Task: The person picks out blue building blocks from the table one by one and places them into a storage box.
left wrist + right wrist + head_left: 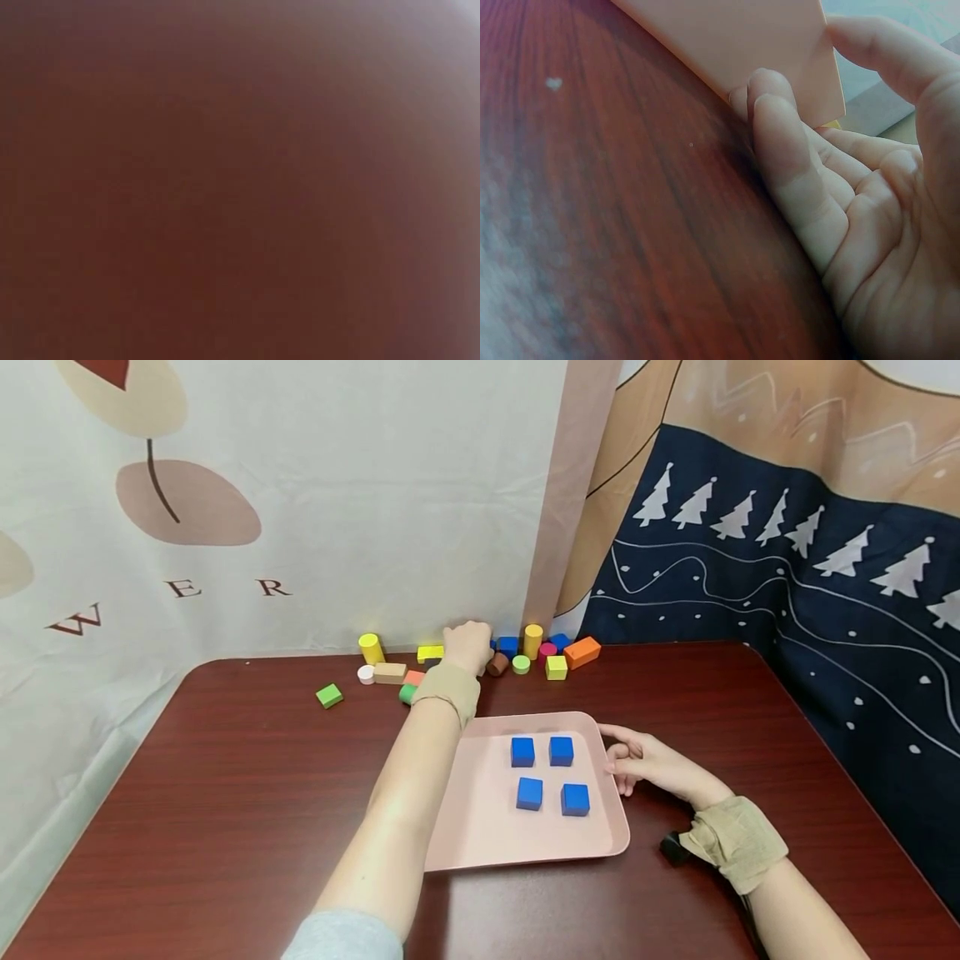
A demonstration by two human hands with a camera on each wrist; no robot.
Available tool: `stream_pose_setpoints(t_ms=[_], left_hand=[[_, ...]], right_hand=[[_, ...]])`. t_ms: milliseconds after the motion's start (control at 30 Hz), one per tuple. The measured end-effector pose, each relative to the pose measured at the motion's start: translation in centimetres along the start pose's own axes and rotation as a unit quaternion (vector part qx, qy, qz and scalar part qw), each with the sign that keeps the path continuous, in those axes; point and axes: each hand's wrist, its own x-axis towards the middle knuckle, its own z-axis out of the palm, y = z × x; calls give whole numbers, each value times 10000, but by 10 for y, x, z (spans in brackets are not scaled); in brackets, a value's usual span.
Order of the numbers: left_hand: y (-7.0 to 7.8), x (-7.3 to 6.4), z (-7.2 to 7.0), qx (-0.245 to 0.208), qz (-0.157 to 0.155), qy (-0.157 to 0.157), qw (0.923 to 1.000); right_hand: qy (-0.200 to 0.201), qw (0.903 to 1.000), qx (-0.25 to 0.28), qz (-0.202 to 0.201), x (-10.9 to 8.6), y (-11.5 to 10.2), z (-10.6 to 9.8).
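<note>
Left hand [467, 647]: reaches into the block row at the table's far edge; cannot tell, with fingertips out of sight, whether holding or bare; only brown blur in the wrist view. 
Right hand [647, 766]: pinches the tray's right rim between thumb and curled fingers. 
Wraps [448, 691], one per wrist: beige, creased. 
Tray [480, 835]: pale pink, smooth, shallow, round-cornered; partly hidden by the left forearm. 
Blue cubes [529, 794], four: flat-faced, sharp-edged; in the tray, two by two, apart. 
Beside the left hand: yellow block [430, 652], flat; brown cylinder [497, 665], lying tilted. 
Farther right: yellow cylinder [532, 642], upright; green disc [521, 664]; orange block [582, 652], oblong. 
Farther left: tan block [390, 673], oblong; white disc [366, 674]; green block [328, 696], set apart. 
Table [247, 793]: dark red-brown, wood-grained, glossy. 
Behind: pale cloth [390, 510], faintly creased; navy cloth [697, 602], printed with white trees.
</note>
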Motion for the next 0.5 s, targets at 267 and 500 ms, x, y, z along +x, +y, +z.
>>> stream_pose_setpoints(t_ms=[267, 500], left_hand=[[-1, -4, -6, -19, 46, -74, 10000], [0, -5, -11, -15, 63, -122, 9999]], right_hand=[[10, 10000, 47, -4, 0, -1, 0], [3, 10000, 70, 9, 0, 0, 0]])
